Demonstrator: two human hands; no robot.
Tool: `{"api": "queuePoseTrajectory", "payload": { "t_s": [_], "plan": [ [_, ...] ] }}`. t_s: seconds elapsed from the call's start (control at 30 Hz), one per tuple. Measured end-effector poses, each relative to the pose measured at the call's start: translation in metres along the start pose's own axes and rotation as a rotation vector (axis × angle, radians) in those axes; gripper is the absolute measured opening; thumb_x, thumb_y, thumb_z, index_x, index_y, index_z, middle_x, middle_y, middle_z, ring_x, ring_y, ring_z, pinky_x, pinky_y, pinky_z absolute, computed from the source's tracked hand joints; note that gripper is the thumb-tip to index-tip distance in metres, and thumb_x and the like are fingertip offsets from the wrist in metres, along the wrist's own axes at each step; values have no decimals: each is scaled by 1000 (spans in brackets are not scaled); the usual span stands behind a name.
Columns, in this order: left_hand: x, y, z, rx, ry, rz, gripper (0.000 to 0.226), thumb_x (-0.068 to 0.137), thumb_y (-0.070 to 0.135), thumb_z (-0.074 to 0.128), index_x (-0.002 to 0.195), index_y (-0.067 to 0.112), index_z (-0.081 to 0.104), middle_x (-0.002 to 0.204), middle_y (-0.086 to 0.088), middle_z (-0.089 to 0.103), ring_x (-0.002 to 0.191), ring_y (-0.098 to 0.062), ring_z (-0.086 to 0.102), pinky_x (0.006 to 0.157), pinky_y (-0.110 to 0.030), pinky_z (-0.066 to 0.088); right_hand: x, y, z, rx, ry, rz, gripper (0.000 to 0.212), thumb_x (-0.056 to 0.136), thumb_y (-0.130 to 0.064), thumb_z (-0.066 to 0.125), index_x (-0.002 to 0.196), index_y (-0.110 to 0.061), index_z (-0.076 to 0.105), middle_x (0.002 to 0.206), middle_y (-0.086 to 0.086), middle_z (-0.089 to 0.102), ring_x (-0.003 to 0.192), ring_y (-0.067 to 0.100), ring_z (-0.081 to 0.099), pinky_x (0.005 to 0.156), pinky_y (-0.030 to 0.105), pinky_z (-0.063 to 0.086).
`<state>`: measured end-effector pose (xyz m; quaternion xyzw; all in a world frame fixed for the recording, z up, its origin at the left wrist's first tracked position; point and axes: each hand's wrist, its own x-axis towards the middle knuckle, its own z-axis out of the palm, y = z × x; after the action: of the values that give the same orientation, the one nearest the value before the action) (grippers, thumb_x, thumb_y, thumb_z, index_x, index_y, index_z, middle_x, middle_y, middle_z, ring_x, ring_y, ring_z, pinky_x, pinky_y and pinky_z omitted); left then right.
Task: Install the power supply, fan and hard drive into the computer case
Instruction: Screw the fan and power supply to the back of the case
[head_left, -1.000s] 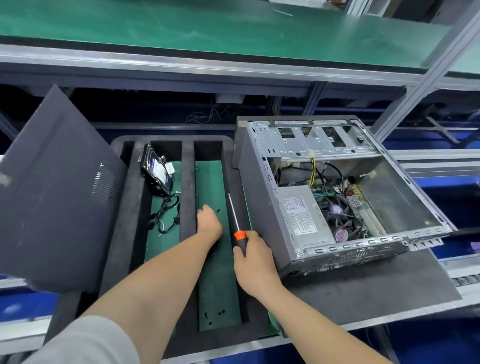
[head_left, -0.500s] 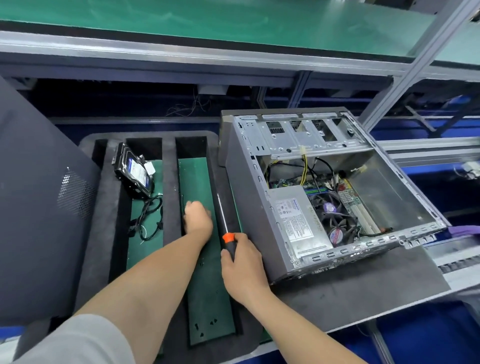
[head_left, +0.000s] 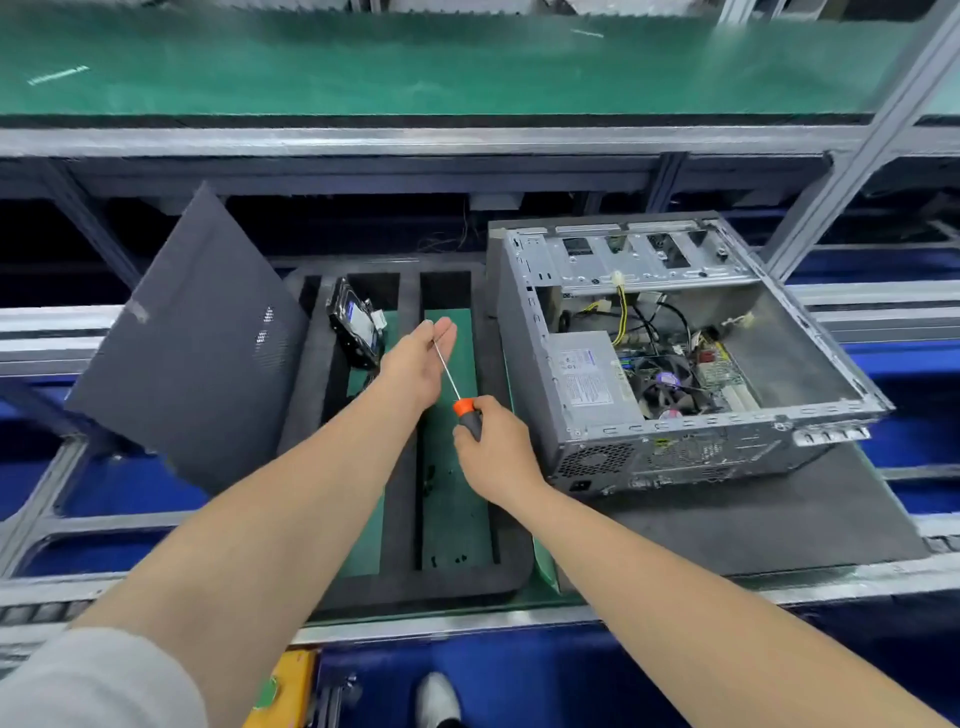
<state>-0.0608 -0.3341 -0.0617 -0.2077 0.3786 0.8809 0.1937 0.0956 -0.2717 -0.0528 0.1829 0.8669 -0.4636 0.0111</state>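
Observation:
The open computer case (head_left: 519, 332) lies on its side at the right. A grey power supply (head_left: 592, 374) and a fan (head_left: 665, 397) sit inside it among cables. The hard drive (head_left: 356, 327) stands on edge in the left slot of the black foam tray (head_left: 400, 493). My right hand (head_left: 496, 457) grips the black handle of an orange-collared screwdriver (head_left: 466, 408), shaft pointing up and left. My left hand (head_left: 415, 364) is raised over the tray, thumb and fingertips pinching the tip of the shaft. Whether anything small sits between them is hidden.
The case's dark side panel (head_left: 197, 343) leans at the left of the tray. Several small black screws (head_left: 447, 560) lie on the tray's green floor. A grey mat (head_left: 753, 525) lies under the case. A green shelf (head_left: 415, 62) runs overhead behind.
My left hand rose from the tray floor to the screwdriver's tip. My right hand lifted the screwdriver off the foam edge beside the case.

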Motion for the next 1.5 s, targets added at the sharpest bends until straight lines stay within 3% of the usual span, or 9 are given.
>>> {"api": "queuePoseTrajectory", "payload": {
  "t_s": [0.2, 0.3, 0.47, 0.63, 0.83, 0.97, 1.07, 1.27, 1.5],
  "plan": [
    [-92, 25, 34, -15, -140, 12, 40, 109, 3, 35, 147, -12, 37, 157, -22, 37, 146, -24, 38, 103, -13, 43, -47, -16, -40, 67, 20, -190, 23, 104, -20, 51, 124, -12, 57, 110, 13, 58, 102, 32, 61, 87, 50, 56],
    [-136, 19, 58, -36, -181, 22, 19, 107, 7, 46, 118, -5, 55, 144, -19, 55, 130, -30, 56, 102, -32, 50, -68, -15, -72, 83, 31, -273, 21, 105, -19, 50, 123, -11, 56, 107, 13, 58, 97, 33, 61, 79, 46, 54],
    [-195, -13, 107, -69, -205, 26, 13, 107, 6, 46, 101, 0, 55, 143, -15, 57, 132, -29, 56, 109, -34, 47, -100, 2, -130, 33, 89, -363, 13, 103, -17, 51, 110, -18, 61, 94, 7, 58, 86, 28, 56, 71, 34, 42],
    [-226, -64, 142, -128, -209, -47, 17, 107, 12, 47, 103, 1, 60, 113, -9, 67, 131, -22, 57, 105, -29, 49, -129, 35, -188, -78, 177, -401, 40, 102, -12, 51, 74, -32, 31, 79, -7, 36, 69, 5, 35, 58, 24, 23],
    [-239, -125, 165, -96, -240, -127, 20, 109, 8, 40, 103, -1, 57, 98, -12, 63, 100, -24, 67, 73, -32, 59, -159, 83, -232, -161, 249, -375, 13, 103, -14, 53, 94, -18, 45, 88, -2, 41, 80, 19, 42, 69, 32, 30],
    [-241, -159, 177, -33, -256, -165, 20, 109, 4, 35, 106, 1, 54, 108, -14, 62, 113, -26, 65, 74, -36, 62, -171, 111, -254, -269, 307, -334, 20, 104, -18, 53, 122, -11, 57, 97, 1, 45, 88, 22, 47, 73, 38, 42],
    [-243, -179, 184, 81, -286, -172, 24, 110, 5, 31, 97, 5, 50, 107, -17, 63, 92, -27, 67, 69, -36, 63, -176, 124, -264, -164, 329, -284, 15, 102, -21, 55, 108, -9, 62, 90, 4, 53, 81, 22, 53, 70, 36, 43],
    [-243, -205, 185, 85, -288, -272, 17, 107, -1, 35, 103, 2, 51, 110, -21, 63, 110, -33, 64, 98, -38, 53, -182, 152, -263, 276, 243, -50, 29, 101, -32, 56, 88, -11, 72, 57, -5, 64, 47, 9, 56, 56, 35, 48],
    [-243, -216, 180, 84, -311, -322, 20, 106, -1, 41, 123, -3, 53, 110, -22, 68, 101, -34, 68, 100, -37, 53, -180, 166, -256, 482, 226, 36, 26, 101, -35, 58, 90, -18, 75, 75, 5, 73, 58, 13, 60, 54, 32, 51]
  ]
}}
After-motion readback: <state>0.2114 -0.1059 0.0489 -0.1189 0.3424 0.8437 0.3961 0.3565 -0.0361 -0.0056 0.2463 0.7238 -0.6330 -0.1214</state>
